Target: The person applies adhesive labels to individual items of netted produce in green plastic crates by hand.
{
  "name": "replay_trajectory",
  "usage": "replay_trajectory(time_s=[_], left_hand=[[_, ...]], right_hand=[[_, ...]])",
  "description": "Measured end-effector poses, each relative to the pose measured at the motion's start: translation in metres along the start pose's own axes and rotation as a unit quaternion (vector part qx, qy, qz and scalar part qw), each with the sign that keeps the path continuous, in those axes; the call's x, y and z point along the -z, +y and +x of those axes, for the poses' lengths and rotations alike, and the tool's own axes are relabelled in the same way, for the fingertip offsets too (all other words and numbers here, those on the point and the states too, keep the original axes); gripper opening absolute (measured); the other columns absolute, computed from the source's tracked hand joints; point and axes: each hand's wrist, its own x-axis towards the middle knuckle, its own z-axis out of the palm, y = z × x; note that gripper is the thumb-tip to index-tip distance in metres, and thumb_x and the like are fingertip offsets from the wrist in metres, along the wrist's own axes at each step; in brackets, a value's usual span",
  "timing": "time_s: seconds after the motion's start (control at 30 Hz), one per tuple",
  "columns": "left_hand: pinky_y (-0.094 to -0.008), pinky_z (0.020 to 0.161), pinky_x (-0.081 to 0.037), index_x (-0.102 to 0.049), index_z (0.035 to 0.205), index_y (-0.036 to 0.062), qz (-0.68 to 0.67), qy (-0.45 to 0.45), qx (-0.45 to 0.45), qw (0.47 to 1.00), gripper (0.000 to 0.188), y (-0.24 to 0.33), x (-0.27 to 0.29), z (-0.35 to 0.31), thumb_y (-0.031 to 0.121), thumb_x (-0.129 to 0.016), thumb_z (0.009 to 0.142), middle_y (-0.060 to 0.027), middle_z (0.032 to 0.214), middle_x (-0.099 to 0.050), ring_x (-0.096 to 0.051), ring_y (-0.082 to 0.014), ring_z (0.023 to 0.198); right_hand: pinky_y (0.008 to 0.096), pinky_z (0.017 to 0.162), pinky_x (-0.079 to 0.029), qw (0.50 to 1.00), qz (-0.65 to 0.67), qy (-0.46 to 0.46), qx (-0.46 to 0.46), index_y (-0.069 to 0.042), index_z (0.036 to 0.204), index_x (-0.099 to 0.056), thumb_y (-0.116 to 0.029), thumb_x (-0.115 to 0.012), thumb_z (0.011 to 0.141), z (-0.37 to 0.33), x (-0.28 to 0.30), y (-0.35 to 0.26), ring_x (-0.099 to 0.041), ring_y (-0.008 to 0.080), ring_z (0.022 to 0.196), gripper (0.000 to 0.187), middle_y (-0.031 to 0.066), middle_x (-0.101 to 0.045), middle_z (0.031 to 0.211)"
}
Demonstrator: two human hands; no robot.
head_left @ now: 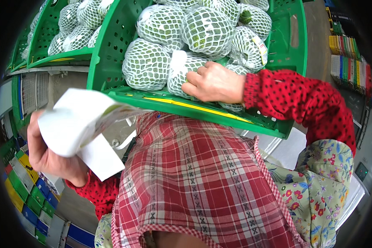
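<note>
My left hand (56, 155) is closed around a loose, curling strip of white label paper (76, 120), blurred in part, and a flat white end of it hangs down. My right hand (213, 82) is over the near side of a green crate (194, 108), its fingers curled down against a netted green fruit (182, 68); the fingertips are partly hidden. Several large round green fruits in white foam nets (206, 31) are heaped in the crate. A printed sticker (260, 49) shows on a netted fruit at the right.
More green crates (62, 58) with netted fruits stand at the upper left, beside my crate. Stacked coloured crates (33, 202) lie beyond at the lower left. Colourful stacks (351, 60) stand across the grey floor (318, 33) at the right.
</note>
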Motion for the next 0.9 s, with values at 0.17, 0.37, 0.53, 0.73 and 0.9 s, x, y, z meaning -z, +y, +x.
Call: replay_trajectory(time_s=[0.17,0.37,0.53,0.73,0.9], left_hand=[[-0.0220,0.067,-0.044,-0.066,0.083,-0.0039,-0.017,0.021,-0.005,1.000,0.005,0.006,-0.022,0.025,-0.008,-0.065,0.081,-0.0056,0.081,-0.065,-0.056,-0.0099,0.073],[-0.0202,0.063,-0.041,-0.068,0.084,-0.0027,-0.074,-0.015,0.017,0.997,0.003,-0.005,-0.037,0.044,-0.001,-0.069,0.086,-0.0032,0.084,-0.063,-0.053,-0.0061,0.071],[-0.0458,0.107,-0.033,-0.073,0.098,0.0024,0.111,-0.058,-0.156,0.980,0.029,0.011,-0.037,0.021,0.018,-0.074,0.074,-0.0203,0.143,-0.043,-0.042,-0.0371,0.129],[-0.0343,0.085,-0.049,-0.070,0.094,-0.0031,-0.063,-0.137,-0.130,0.980,0.015,0.013,-0.049,0.007,0.000,-0.069,0.079,-0.0172,0.110,-0.063,-0.062,-0.0279,0.100],[-0.0259,0.058,-0.045,-0.070,0.091,-0.0040,-0.069,-0.048,0.014,0.996,0.010,0.028,-0.047,-0.005,-0.004,-0.071,0.081,-0.0071,0.075,-0.063,-0.058,-0.0132,0.065]], right_hand=[[0.0336,0.059,-0.050,0.926,0.293,-0.084,-0.222,-0.006,0.085,-0.050,-0.020,-0.078,0.074,0.029,0.083,0.023,-0.064,0.0204,0.073,0.034,0.0105,-0.064,0.095],[0.0253,0.069,-0.050,0.899,0.374,0.202,-0.107,-0.004,0.083,-0.046,-0.007,-0.079,0.078,0.100,0.121,-0.004,-0.062,0.0116,0.081,0.034,0.0060,-0.062,0.086],[0.0232,0.056,-0.044,0.717,0.614,0.288,-0.161,-0.001,0.098,-0.058,-0.003,-0.073,0.080,0.110,0.117,-0.022,-0.051,0.0057,0.064,0.024,0.0007,-0.054,0.072],[0.0292,0.052,-0.047,0.889,0.339,0.298,-0.077,-0.006,0.096,-0.067,-0.006,-0.073,0.077,0.106,0.109,-0.020,-0.058,0.0174,0.058,0.020,0.0059,-0.057,0.070],[0.0287,0.051,-0.048,0.927,0.112,0.357,0.038,-0.006,0.092,-0.070,-0.004,-0.073,0.072,0.113,0.116,-0.015,-0.062,0.0192,0.061,0.020,0.0064,-0.062,0.076]])
